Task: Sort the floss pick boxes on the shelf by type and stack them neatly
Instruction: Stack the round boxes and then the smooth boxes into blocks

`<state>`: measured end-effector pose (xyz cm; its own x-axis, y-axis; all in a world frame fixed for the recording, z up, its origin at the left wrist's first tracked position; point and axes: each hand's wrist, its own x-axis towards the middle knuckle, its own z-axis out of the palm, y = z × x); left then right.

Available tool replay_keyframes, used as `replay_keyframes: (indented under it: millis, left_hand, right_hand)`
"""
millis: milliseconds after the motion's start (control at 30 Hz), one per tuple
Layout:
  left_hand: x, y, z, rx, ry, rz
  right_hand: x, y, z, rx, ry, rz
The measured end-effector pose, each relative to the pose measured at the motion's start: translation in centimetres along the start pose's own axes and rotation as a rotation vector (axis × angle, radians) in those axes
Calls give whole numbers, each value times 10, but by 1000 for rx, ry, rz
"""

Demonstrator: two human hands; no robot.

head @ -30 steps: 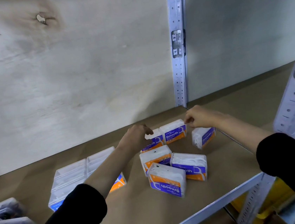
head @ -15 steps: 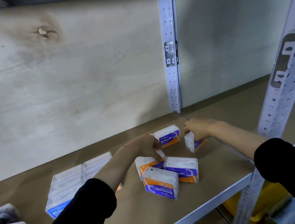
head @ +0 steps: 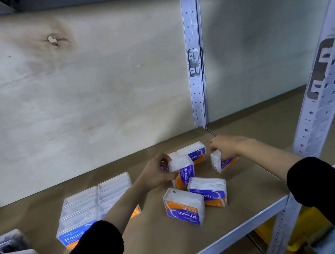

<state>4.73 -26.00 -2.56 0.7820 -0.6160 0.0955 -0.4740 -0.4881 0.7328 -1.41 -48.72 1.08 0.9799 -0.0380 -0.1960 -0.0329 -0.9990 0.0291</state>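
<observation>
Left hand [head: 157, 175] grips tilted Smooth box [head: 183, 172], frame centre; right hand [head: 225, 147] clasps box [head: 221, 162]. Risk: tilted box slips, toppling neighbours.

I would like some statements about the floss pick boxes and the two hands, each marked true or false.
1. The left hand grips a Smooth box turned on end. True.
2. The right hand is empty and lifted well above the shelf. False: it holds a box at the shelf.
3. The Round box lies left of the Smooth group. True.
4. All boxes carry the Smooth label. False: one reads Round.
5. The nearest Smooth box has its label upside down to the camera. True.
</observation>
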Motion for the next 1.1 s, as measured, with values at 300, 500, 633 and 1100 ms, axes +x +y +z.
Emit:
replay_keyframes:
  millis: [300,500,633,1100]
  left_hand:
    - [-14,-19,-9,-35,33,-134]
    - [-7,-4,-23,388,-64,-151]
    - [-6,4,-27,537,-131,-205]
    - [-10,10,-17,616,-159,-70]
  right_hand:
    - [2,0,1,13,12,24]
    - [3,-2,3,20,6,48]
    - [4,-3,4,15,12,59]
    - [1,4,3,4,21,54]
